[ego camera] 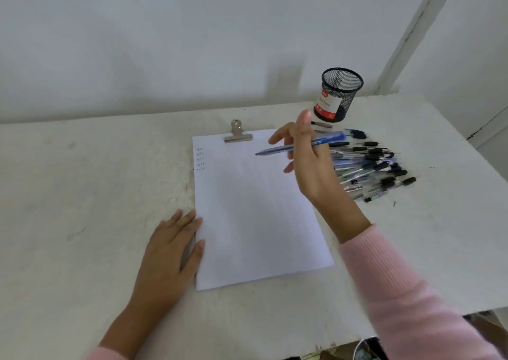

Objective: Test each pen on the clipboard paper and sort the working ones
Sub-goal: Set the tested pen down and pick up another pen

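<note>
1. R hand (308, 159) is raised above the upper right part of the paper (258, 211), fingers clamped on a blue pen (299, 146) – thumb sticks up, the other fingers curl round the barrel.
2. Pen lies nearly level in the grip, tip pointing left over the sheet and not touching it; blue cap end points right, toward the pile.
3. L hand (170, 249) lies flat, palm down, on the table (82, 194) at the sheet's left edge, fingers together and holding nothing; fingertips and thumb just overlap the paper's edge.
4. Paper is held at its top by a metal clip (237, 134); the clipboard itself is hidden under the sheet. A few short rows of small ink marks (200, 159) sit in the top left corner – rest of the sheet is blank.
5. Pile of pens (373, 167) lies on the table just right of the paper, partly behind the R hand; dark caps mostly point right.
6. Black mesh pen cup (339, 93) stands upright beyond the pile, near the wall, w/ a red-and-white label on its front. Can't tell what is inside.
7. Both forearms wear pink sleeves (398, 291).
</note>
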